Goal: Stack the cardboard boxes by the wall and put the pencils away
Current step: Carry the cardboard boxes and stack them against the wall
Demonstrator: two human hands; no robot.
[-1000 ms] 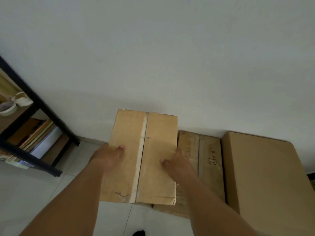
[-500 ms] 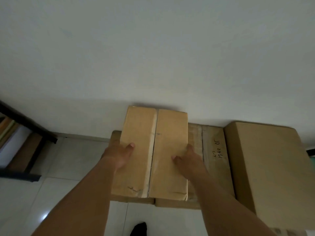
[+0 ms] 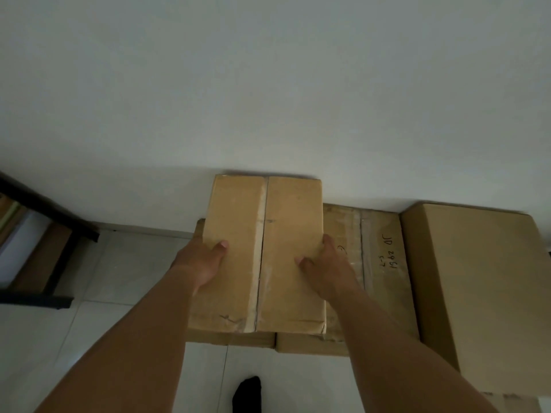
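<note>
I hold a taped cardboard box point(image 3: 283, 222) by its two long sides. My left hand point(image 3: 205, 257) grips the left side with the thumb on top. My right hand point(image 3: 325, 269) grips the right side. The held box is over a flat cardboard box point(image 3: 378, 239) with handwritten marks, which lies on the floor by the white wall. Whether the held box rests on the flat box or hovers just above it is unclear. A taller cardboard box point(image 3: 483, 287) stands to the right of them. No pencils are in view.
A black metal shelf point(image 3: 59, 216) with books and boards stands at the left, on the pale tiled floor point(image 3: 125, 263). The white wall point(image 3: 268, 99) fills the upper view. My dark-socked foot point(image 3: 247, 394) shows at the bottom.
The held box has moved right and toward the wall, over the flat box. The view has swung right, so the shelf now sits at the far left edge.
</note>
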